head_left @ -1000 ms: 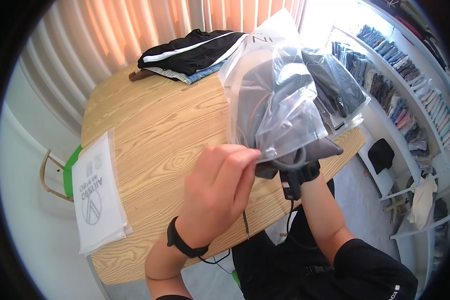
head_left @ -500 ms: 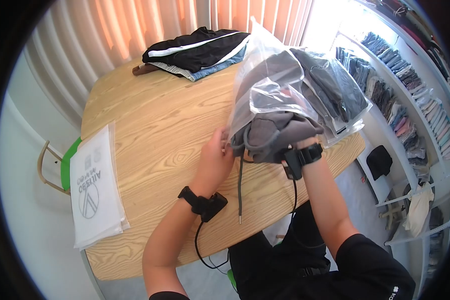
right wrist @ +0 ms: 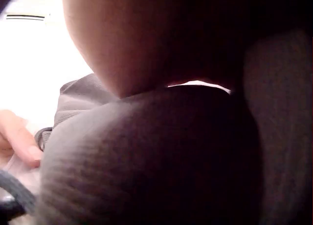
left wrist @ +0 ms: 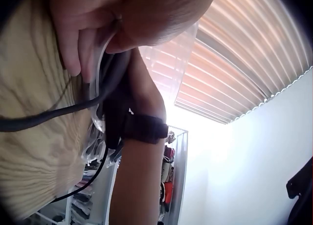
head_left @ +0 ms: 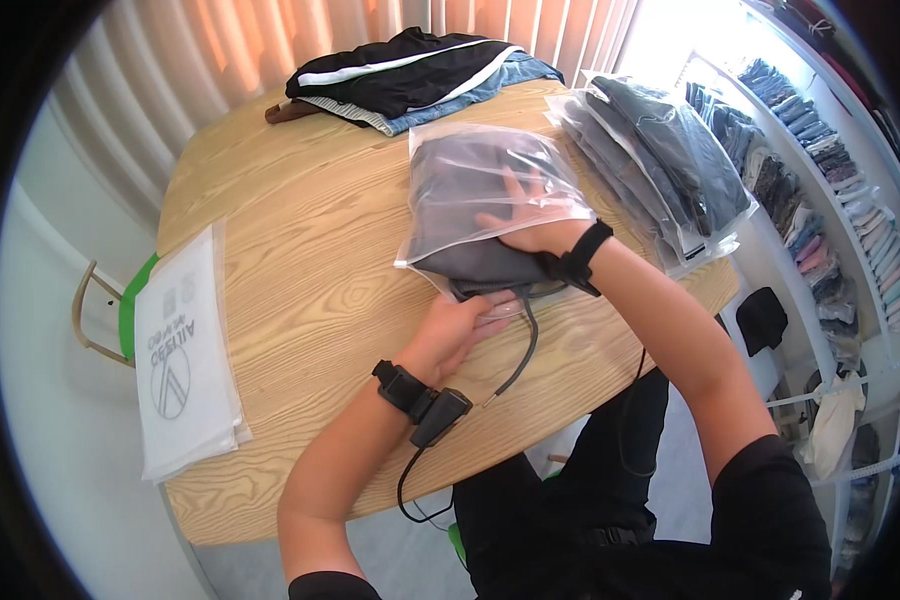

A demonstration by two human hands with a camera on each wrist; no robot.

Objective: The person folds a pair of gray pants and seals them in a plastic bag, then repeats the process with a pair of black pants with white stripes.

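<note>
Head view looks down at the table [head_left: 310, 300]; wrist views sit close.

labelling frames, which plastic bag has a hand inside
The squarish translucent plastic bag between the others, with the right hand inside; the flat white printed plastic bags and rightmost clear plastic ones have none.

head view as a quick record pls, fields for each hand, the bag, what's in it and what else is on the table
right hand: inside the clear bag, fingers spread on the gray garment
left hand: pinching the bag's lower edge at the opening
clear bag: opening toward the person
gray garment: mostly in the bag, near part showing at the opening
gray cord: hanging out of the opening
table, left: printed flat bags
table, right: bagged dark garments
table, far side: black-and-white garment over denim
</note>
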